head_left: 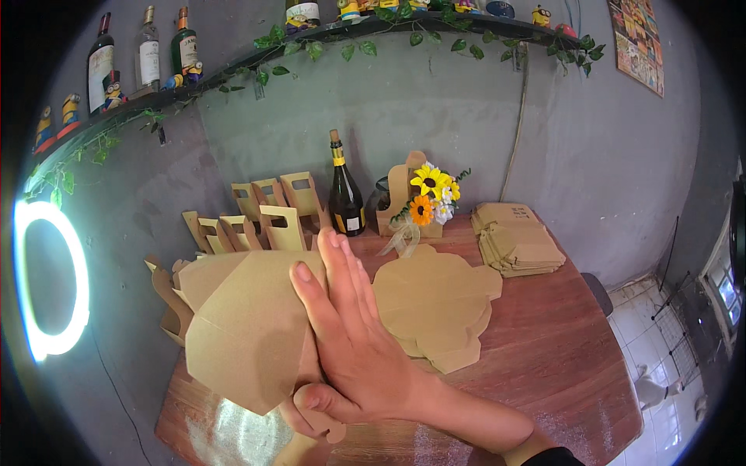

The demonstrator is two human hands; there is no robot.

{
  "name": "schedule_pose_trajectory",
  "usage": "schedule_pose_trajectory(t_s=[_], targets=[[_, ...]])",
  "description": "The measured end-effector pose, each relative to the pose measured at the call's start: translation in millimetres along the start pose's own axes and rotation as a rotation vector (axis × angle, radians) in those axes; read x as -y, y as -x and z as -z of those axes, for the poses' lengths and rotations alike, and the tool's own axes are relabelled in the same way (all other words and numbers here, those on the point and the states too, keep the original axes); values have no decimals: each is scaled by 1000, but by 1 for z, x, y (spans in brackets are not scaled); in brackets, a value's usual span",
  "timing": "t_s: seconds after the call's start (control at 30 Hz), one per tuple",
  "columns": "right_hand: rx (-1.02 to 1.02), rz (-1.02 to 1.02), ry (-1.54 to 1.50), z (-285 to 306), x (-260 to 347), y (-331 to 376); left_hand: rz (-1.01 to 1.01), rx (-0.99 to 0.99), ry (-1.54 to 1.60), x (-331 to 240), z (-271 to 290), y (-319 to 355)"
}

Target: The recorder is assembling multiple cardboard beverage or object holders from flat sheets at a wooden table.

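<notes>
A partly folded brown cardboard carrier box (249, 326) is up in front of me over the left half of the table. My right hand (353, 334) lies along its right side, fingers stretched upward and palm pressed to the cardboard, with the thumb bent at the lower edge. Below the box, only a small part of my left hand (291, 418) shows; it supports the piece from underneath, and most of its fingers are hidden. A scalloped edge of cardboard sticks out beneath the thumb.
Several handled cardboard carriers (284, 227) stand at the back left. Flat cardboard blanks (431, 291) lie mid-table, with a folded stack (519, 241) at the right. A dark bottle (346, 198) and a carrier with flowers (430, 186) stand by the wall. A ring light (54, 281) glows left.
</notes>
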State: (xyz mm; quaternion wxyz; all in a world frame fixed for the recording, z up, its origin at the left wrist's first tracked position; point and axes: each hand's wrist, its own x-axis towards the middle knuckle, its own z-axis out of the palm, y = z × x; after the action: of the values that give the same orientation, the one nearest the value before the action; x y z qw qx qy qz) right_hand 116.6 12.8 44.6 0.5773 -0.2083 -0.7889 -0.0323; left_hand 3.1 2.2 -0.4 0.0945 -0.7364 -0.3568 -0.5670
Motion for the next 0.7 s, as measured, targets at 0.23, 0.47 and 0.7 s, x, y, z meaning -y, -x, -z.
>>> schedule_pose_trajectory(t_s=[0.23, 0.47, 0.7], targets=[[16, -58, -82, 3, 1, 0, -20, 12, -60, -7, 9, -5], [-197, -77, -50, -7, 0, 1, -20, 32, -134, -18, 27, -7], [-226, -310, -31, 1, -7, 1, 492, 369, 1603, -9, 32, -29]])
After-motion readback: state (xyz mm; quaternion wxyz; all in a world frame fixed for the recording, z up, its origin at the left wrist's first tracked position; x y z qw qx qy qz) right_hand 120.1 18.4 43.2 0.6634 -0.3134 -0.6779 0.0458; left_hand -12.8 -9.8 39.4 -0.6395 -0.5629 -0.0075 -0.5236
